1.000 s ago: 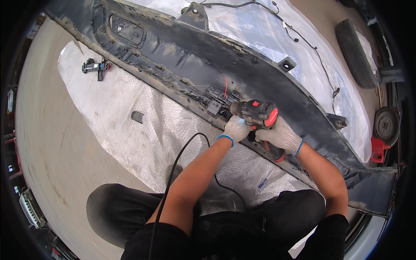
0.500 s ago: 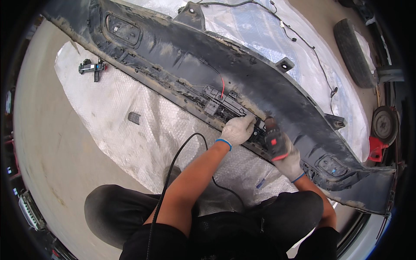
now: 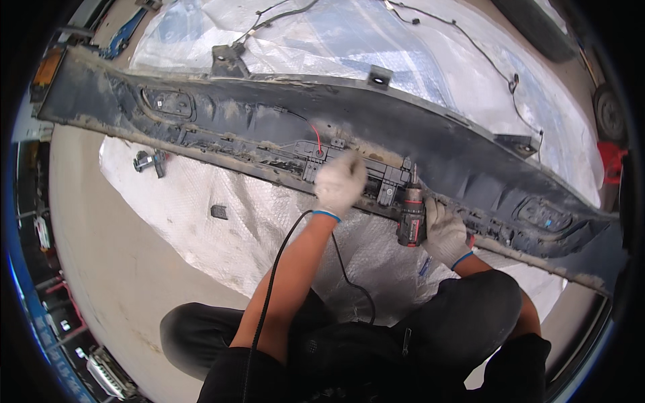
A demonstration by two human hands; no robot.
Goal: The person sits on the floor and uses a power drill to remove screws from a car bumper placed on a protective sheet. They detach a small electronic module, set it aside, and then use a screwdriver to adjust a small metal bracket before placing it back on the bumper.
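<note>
One bumper [image 3: 269,127], one drill [image 3: 411,218] in right hand [image 3: 443,232], left hand [image 3: 340,183] on bumper

Both hands wear white knitted work gloves with a thin blue band at the cuff, the left hand [image 3: 340,183] and the right hand [image 3: 443,233] alike. The forearms are bare from glove cuff up to the elbow. Dark black trousers cover the legs, with a small zip showing on the right thigh, and the top is black too.
</note>
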